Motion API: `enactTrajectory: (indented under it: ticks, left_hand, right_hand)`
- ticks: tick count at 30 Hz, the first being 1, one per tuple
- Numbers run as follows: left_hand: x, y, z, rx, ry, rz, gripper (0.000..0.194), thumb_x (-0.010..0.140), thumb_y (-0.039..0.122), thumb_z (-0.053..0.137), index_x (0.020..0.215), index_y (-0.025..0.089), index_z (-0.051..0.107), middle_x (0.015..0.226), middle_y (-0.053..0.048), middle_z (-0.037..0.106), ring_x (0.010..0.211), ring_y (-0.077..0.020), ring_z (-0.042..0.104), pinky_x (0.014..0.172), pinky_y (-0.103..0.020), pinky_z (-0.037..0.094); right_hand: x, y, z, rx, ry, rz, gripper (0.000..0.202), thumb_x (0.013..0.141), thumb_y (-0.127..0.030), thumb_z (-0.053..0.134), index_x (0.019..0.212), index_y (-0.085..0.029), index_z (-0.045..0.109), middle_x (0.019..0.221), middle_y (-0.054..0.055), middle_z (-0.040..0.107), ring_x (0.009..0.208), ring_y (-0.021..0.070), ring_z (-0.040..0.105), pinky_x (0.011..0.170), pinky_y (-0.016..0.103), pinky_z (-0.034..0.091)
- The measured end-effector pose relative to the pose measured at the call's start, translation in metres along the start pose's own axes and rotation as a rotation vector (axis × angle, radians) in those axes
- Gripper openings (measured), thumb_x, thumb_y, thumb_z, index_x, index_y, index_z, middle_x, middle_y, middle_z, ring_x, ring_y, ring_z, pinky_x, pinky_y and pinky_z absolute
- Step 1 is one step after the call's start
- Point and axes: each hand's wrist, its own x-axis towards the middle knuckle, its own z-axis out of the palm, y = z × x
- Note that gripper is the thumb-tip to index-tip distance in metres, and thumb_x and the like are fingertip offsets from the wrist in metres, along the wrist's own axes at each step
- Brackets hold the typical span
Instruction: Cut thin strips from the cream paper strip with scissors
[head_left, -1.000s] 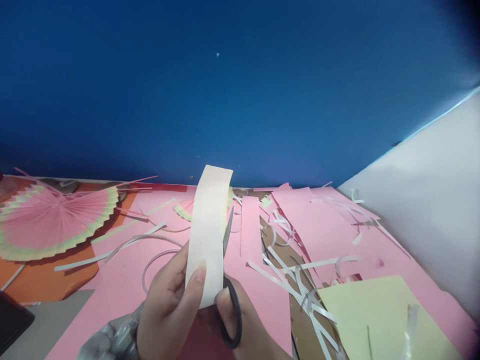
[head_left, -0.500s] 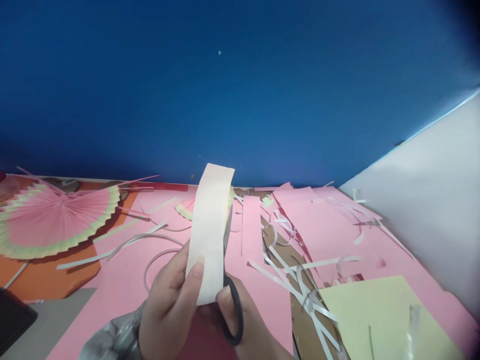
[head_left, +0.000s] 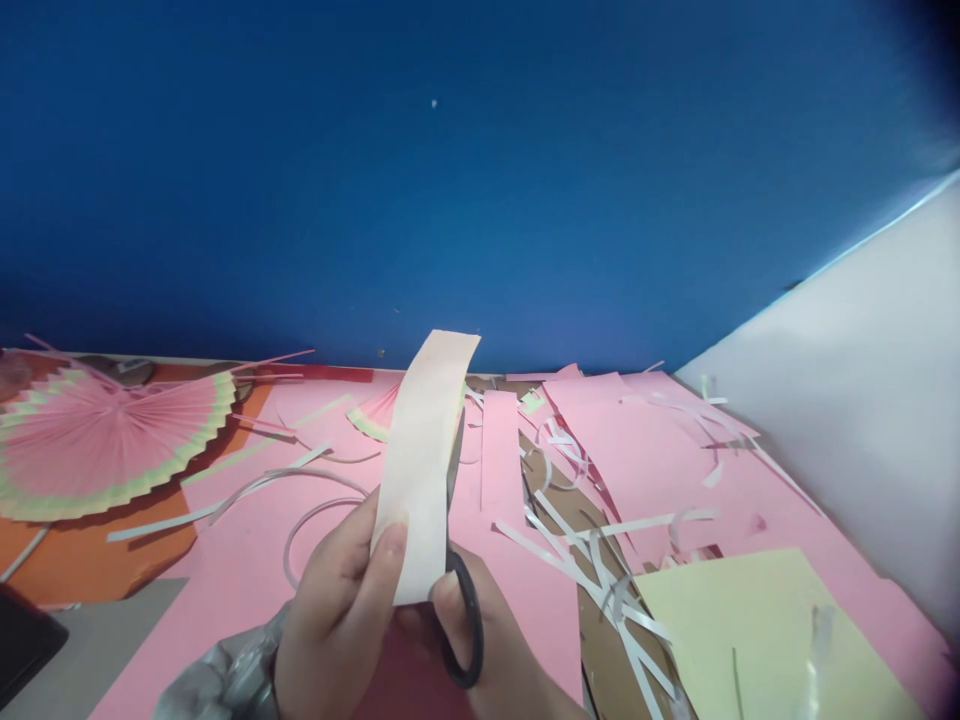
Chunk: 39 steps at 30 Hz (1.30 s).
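My left hand [head_left: 337, 600] pinches a wide white paper strip [head_left: 424, 450] between thumb and fingers, near its lower end. The strip stands up from my hand, its top curving to the right. Black-handled scissors [head_left: 471, 620] are in my right hand [head_left: 495, 630], with my thumb through the handle loop. Their blade lies along the strip's right edge, partly behind it, so how far the blades are apart cannot be seen. Under both hands lies pink paper [head_left: 247, 590], and a narrow pink strip [head_left: 499, 450] rests just beyond the scissors.
A pleated pink paper fan [head_left: 127, 430] with a yellow-green rim lies left on orange paper [head_left: 142, 550]. White paper offcuts [head_left: 600, 570] are scattered at right beside a pale yellow sheet [head_left: 765, 630]. A dark object [head_left: 26, 640] sits lower left. A blue wall [head_left: 480, 180] rises behind.
The strip's upper end has leaned slightly to the right. Both hands keep nearly the same place and hold, and the whole view has shifted a little.
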Motion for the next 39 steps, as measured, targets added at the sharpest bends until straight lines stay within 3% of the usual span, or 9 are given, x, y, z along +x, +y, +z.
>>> enactTrajectory:
  ticks: [12, 19, 39]
  left_hand:
    - [-0.002, -0.005, -0.003, 0.041, -0.05, -0.002, 0.024, 0.089, 0.03, 0.041, 0.088, 0.018, 0.061, 0.07, 0.002, 0.061, 0.055, -0.0106, 0.053, 0.052, -0.018, 0.045]
    - [-0.002, -0.008, -0.004, 0.08, -0.035, 0.018, 0.024, 0.09, 0.03, 0.039, 0.085, 0.019, 0.06, 0.07, 0.003, 0.061, 0.059, -0.0098, 0.053, 0.054, -0.016, 0.045]
    - [0.0, -0.007, -0.002, 0.073, -0.012, 0.026, 0.023, 0.089, 0.03, 0.04, 0.081, 0.019, 0.059, 0.064, 0.003, 0.056, 0.06, -0.0099, 0.052, 0.054, -0.015, 0.044]
  right_hand:
    - [-0.001, -0.004, 0.0, 0.036, -0.02, -0.008, 0.052, 0.082, -0.066, 0.035, 0.08, -0.017, 0.049, 0.06, -0.004, 0.029, 0.05, 0.0091, 0.024, 0.044, 0.023, 0.023]
    - [0.001, 0.0, 0.0, 0.017, -0.024, -0.032, 0.05, 0.083, -0.066, 0.033, 0.073, -0.018, 0.041, 0.057, -0.004, 0.03, 0.049, 0.0088, 0.025, 0.043, 0.023, 0.021]
    - [0.003, 0.002, 0.0, 0.106, -0.003, 0.011, 0.052, 0.08, -0.066, 0.041, 0.07, -0.015, 0.044, 0.056, -0.003, 0.038, 0.047, 0.0071, 0.029, 0.043, 0.021, 0.023]
